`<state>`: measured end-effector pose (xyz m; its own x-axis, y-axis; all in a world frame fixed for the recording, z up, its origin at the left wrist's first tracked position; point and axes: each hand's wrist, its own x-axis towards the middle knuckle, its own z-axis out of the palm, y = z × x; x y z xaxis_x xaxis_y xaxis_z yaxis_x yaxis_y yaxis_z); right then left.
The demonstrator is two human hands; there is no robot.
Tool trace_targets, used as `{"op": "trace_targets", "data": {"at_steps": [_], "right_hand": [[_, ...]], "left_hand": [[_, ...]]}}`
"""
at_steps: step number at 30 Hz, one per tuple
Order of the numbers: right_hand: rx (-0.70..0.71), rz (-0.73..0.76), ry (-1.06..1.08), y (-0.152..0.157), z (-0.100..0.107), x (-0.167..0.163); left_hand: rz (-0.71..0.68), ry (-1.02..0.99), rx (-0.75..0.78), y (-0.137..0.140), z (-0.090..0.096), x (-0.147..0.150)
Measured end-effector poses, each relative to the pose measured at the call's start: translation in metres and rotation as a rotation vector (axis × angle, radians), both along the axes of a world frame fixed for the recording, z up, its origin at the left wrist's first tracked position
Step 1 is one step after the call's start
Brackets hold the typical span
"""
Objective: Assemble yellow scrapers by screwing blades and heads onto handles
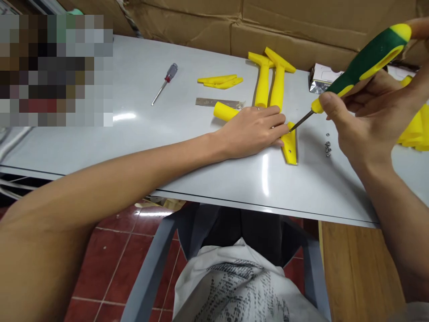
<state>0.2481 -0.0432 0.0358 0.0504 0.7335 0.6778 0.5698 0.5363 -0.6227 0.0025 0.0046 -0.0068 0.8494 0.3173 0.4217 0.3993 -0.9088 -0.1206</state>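
My left hand (256, 132) is closed over a yellow scraper (290, 150), pressing it to the table. The scraper's handle end sticks out left of the hand, and a thin blade edge shows along its head. In my right hand (372, 116) is a large green and yellow screwdriver (363, 62), tilted, with its tip at the scraper head near my left fingers. A visible hole lies lower on the head. Several small screws (328, 147) lie on the table between the scraper and my right hand.
Two yellow scrapers (276, 82) lie behind my left hand. Left of them are yellow plastic pieces (220, 81), a metal blade strip (217, 103) and a small grey screwdriver (166, 82). A small box (321, 78) stands at the back, more yellow parts (417, 129) at right. Cardboard (187, 27) lines the back.
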Motion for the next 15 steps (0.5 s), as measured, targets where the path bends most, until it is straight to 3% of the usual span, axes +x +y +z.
{"op": "trace_targets", "data": {"at_steps": [4, 5, 7, 8, 13, 15], "right_hand": [[0.094, -0.070, -0.017, 0.020, -0.020, -0.003], [0.178, -0.065, -0.020, 0.030, -0.027, -0.001], [0.532, -0.113, 0.136, 0.050, -0.039, 0.002], [0.579, -0.089, 0.148, 0.057, -0.044, 0.004], [0.591, -0.002, 0.002, 0.051, -0.041, 0.006], [0.442, 0.002, 0.022, 0.037, -0.032, 0.006]], "left_hand": [[-0.010, -0.008, -0.007, 0.001, -0.001, 0.000], [-0.014, -0.007, 0.008, 0.002, -0.001, 0.000], [-0.019, -0.007, 0.048, 0.002, -0.002, 0.000], [-0.020, -0.009, 0.069, 0.002, -0.002, 0.001], [-0.022, -0.002, 0.122, 0.002, -0.002, 0.001], [-0.023, -0.003, 0.117, 0.002, -0.002, 0.000]]}}
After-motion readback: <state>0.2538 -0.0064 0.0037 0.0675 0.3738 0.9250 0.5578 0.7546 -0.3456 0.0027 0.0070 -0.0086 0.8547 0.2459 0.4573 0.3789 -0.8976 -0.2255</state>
